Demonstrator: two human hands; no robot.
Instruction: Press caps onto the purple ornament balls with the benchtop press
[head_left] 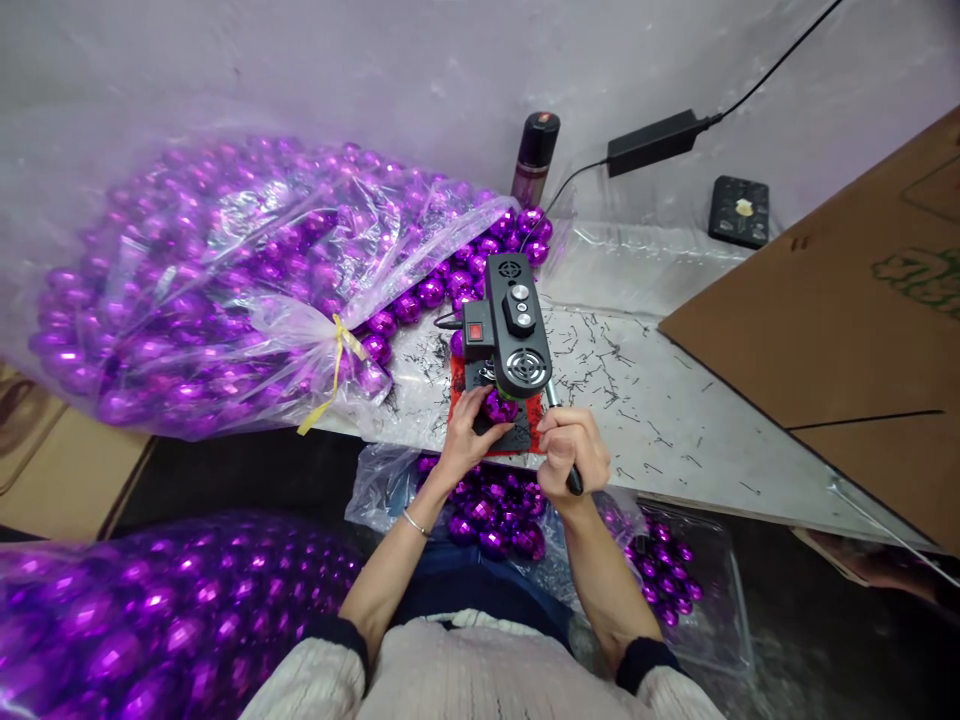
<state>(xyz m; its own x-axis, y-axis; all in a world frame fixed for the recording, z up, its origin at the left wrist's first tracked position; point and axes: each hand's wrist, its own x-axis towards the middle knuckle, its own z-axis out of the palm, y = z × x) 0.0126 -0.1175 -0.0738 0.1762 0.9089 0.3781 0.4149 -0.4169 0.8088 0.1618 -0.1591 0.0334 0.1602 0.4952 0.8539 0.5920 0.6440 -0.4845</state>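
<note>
A shiny purple faceted bauble (500,407) sits under the front end of a small black bench press machine (519,325). My left hand (469,432) grips the bauble from its left and near side, thumb and fingers around it. To the right, my right hand (574,448) is wrapped around the machine's lever (574,480), a metal rod with a black grip. The machine stands on a red mat (535,410) on the white table. Its head hides the top of the bauble.
A large clear bag (225,270) of purple baubles, tied with yellow ribbon, covers the table's left. More baubles (491,515) lie in plastic at my lap. Behind stand a spray can (535,155) and a power adapter (652,143). Cardboard (847,320) leans at right; dark bits litter the table (637,440).
</note>
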